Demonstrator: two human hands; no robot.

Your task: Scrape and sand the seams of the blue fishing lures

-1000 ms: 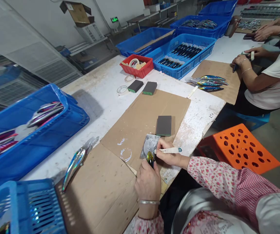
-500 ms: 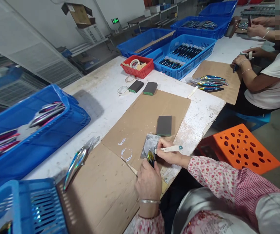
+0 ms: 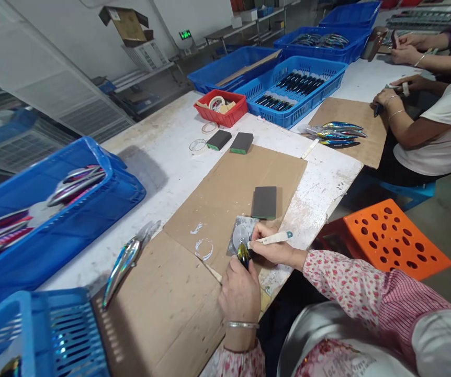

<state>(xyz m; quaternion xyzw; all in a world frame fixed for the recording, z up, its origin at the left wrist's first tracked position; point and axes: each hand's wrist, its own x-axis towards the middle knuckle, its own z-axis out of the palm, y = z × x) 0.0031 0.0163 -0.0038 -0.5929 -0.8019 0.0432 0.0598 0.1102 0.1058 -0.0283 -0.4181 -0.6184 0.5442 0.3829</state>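
My left hand point(image 3: 241, 290) is closed around a fishing lure point(image 3: 243, 253), dark with a yellow sheen at its front end. Its clear rounded lip point(image 3: 241, 235) lies over a small grey, stained plate point(image 3: 235, 244) on the cardboard. My right hand point(image 3: 273, 248) pinches a slim tool with a white handle point(image 3: 275, 237) and a teal end. The tool's working tip is hidden by my fingers, close beside the lure's front. A dark sanding block point(image 3: 265, 202) sits just beyond the plate. Another lure point(image 3: 122, 267), silvery and iridescent, rests to the left.
Cardboard sheets point(image 3: 233, 180) cover part of the white table point(image 3: 158, 152). Two more sanding blocks point(image 3: 241, 142), tape rings and a red basket point(image 3: 231, 116) stand farther back. Blue crates point(image 3: 125, 191) with lures are left and behind. Co-workers' hands point(image 3: 388, 102) are at right, near an orange stool point(image 3: 396, 238).
The white handle in my right hand has tilted slightly, its teal end a little higher and farther left. My left hand and the lure are almost unmoved.
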